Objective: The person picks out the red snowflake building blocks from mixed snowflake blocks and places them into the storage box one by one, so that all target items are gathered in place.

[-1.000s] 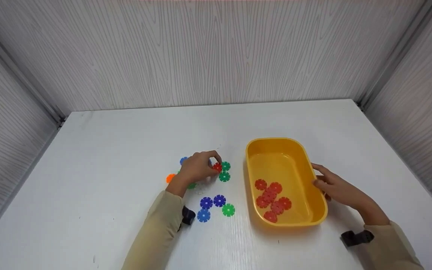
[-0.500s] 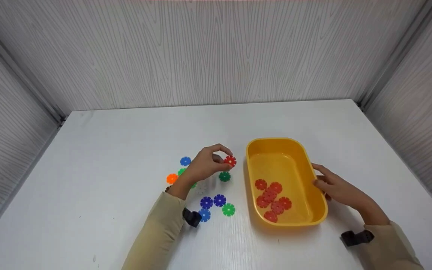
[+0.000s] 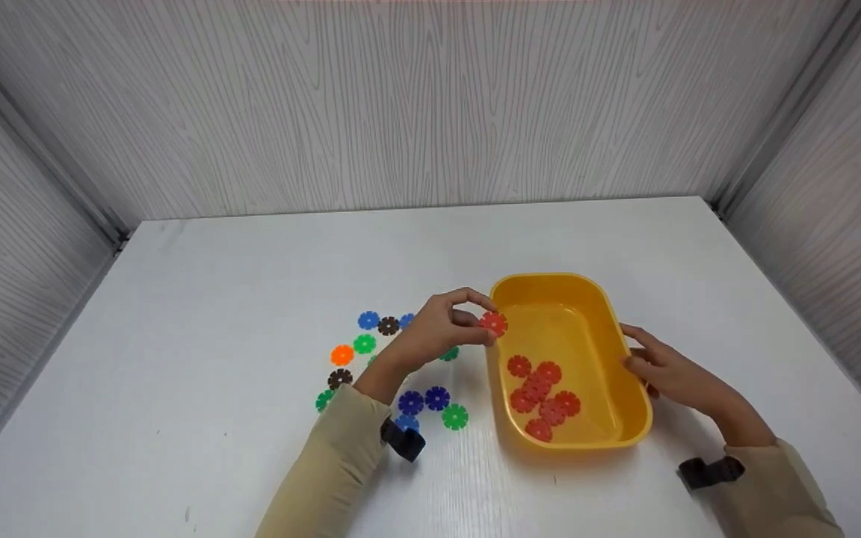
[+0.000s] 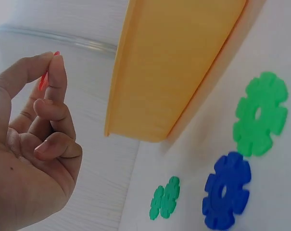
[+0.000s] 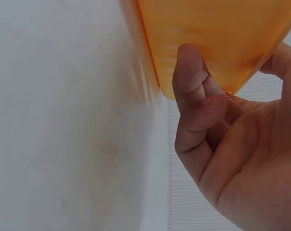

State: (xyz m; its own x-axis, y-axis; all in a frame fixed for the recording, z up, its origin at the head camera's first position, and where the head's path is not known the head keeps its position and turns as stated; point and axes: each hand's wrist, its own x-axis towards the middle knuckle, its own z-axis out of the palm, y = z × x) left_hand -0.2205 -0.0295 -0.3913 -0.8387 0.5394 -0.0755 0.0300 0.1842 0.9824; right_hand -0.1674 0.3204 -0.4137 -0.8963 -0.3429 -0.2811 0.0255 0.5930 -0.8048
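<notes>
In the head view my left hand point(image 3: 438, 332) pinches a red notched plastic disc point(image 3: 494, 324) between thumb and index finger, at the left rim of a yellow tub point(image 3: 572, 288). The left wrist view shows that disc point(image 4: 43, 79) edge-on between the fingertips, with the other fingers curled in. Several red discs point(image 3: 537, 388) lie inside the tub, in its near left part. My right hand point(image 3: 677, 377) holds the tub at its right side. In the right wrist view its bent fingers point(image 5: 189, 72) lie against the tub's outer wall.
Left of the tub, several loose discs lie on the white table point(image 3: 251, 299): blue point(image 3: 368, 320), brown point(image 3: 340, 379), orange point(image 3: 341, 355), green point(image 3: 455, 417) and dark blue point(image 3: 437, 397). My left forearm hides some. A wood-patterned panel point(image 3: 430, 104) stands behind the table.
My left hand has lifted the red disc from among the loose discs and carried it right to the tub's left rim. My right hand and the tub have stayed in place.
</notes>
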